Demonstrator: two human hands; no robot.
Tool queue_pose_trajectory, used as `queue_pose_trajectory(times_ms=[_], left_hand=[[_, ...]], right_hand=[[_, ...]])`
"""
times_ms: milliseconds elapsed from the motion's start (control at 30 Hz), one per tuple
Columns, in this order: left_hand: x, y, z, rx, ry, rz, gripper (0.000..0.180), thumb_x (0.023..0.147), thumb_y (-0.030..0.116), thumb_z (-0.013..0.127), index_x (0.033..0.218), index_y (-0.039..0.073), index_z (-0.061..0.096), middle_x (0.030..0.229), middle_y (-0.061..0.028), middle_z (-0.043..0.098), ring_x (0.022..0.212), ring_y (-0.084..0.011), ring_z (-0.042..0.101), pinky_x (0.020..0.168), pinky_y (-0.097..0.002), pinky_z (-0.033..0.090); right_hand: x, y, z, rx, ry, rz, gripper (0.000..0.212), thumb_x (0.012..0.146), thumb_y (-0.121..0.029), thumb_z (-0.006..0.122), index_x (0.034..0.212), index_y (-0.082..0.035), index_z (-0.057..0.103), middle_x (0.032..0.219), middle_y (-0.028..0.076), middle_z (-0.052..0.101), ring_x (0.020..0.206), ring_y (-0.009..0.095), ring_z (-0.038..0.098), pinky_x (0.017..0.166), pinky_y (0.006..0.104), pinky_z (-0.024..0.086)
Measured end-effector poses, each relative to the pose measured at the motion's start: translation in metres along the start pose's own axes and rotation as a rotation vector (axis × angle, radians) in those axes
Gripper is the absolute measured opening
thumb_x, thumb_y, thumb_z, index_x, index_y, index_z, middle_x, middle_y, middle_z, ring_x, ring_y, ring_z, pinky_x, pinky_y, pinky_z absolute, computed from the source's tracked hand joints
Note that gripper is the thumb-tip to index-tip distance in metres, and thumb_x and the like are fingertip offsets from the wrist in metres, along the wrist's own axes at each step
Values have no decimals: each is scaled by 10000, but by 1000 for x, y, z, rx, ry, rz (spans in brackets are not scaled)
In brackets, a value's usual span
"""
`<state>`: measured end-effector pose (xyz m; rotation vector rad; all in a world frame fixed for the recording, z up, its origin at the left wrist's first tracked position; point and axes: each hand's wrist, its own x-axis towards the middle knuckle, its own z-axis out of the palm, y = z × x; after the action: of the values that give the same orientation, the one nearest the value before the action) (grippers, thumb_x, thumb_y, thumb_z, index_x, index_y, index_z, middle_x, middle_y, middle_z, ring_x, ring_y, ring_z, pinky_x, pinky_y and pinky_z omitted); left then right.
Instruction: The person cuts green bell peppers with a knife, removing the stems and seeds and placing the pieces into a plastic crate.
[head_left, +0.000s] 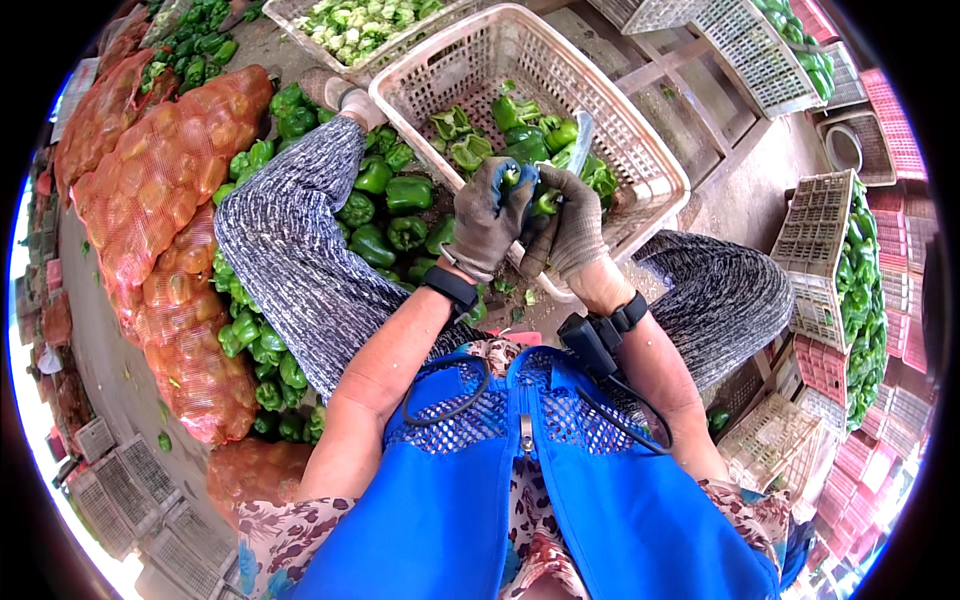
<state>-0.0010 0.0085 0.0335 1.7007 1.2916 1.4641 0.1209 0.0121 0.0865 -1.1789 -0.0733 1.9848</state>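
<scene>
Both my hands wear grey-brown work gloves and meet over the near edge of a pale plastic crate [480, 45]. My left hand [483, 222] is closed round a green bell pepper [512, 176], mostly hidden by the fingers. In my right hand [577, 222] is a knife, its pale blade [581, 145] sticking up past the fingers and its handle covered. A bit of green pepper [547, 203] shows against the right fingers. Cut green pepper pieces [470, 152] lie in the crate beyond the hands.
Whole green peppers [408, 194] are heaped on the floor by my left leg. Orange mesh sacks [170, 160] stand further left. Another crate [290, 18] at the top holds pale green pieces. At right, stacked crates [815, 235] hold green peppers, near a wooden frame [680, 65].
</scene>
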Motion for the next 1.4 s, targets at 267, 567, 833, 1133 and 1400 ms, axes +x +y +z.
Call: queue_pose_trajectory(times_ms=[267, 567, 833, 1133, 1400], left_hand=[[-4, 13, 3, 99, -195, 228, 295, 814, 190, 711, 1031, 52, 568, 870, -148, 605, 738, -362, 624, 620, -401, 511], [12, 5, 2, 131, -170, 72, 397, 873, 333, 654, 1135, 40, 602, 1050, -146, 631, 955, -278, 625, 865, -364, 491], [6, 21, 28, -649, -131, -674, 337, 908, 331, 655, 1042, 29, 591, 817, 9, 578, 729, -72, 499, 637, -250, 454], [1, 13, 23, 238, -503, 165, 402, 766, 153, 684, 1121, 37, 534, 1018, -173, 618, 909, -339, 622, 782, -409, 500], [56, 5, 18, 88, -360, 285, 635, 883, 271, 610, 1404, 32, 337, 1218, -245, 562, 1055, -384, 603, 909, -430, 513]], right_hand=[[29, 5, -34, -69, 58, -160, 268, 848, -326, 644, 889, -65, 598, 727, 43, 622, 585, 177, 577, 539, 290, 465], [31, -35, -26, -805, 346, -1074, 329, 813, -250, 710, 976, 17, 606, 818, 132, 609, 723, 210, 585, 717, 324, 477], [29, -19, -34, -1179, 317, -1242, 219, 863, -190, 658, 1024, -42, 661, 909, 125, 608, 815, 222, 599, 722, 322, 470], [38, -30, -46, -1064, 265, -1150, 174, 849, -139, 658, 1023, -130, 665, 941, 126, 620, 814, 272, 621, 705, 352, 490], [17, -43, -14, -726, 206, -592, 351, 931, -340, 568, 838, -6, 627, 643, 16, 544, 528, 103, 477, 491, 283, 397]])
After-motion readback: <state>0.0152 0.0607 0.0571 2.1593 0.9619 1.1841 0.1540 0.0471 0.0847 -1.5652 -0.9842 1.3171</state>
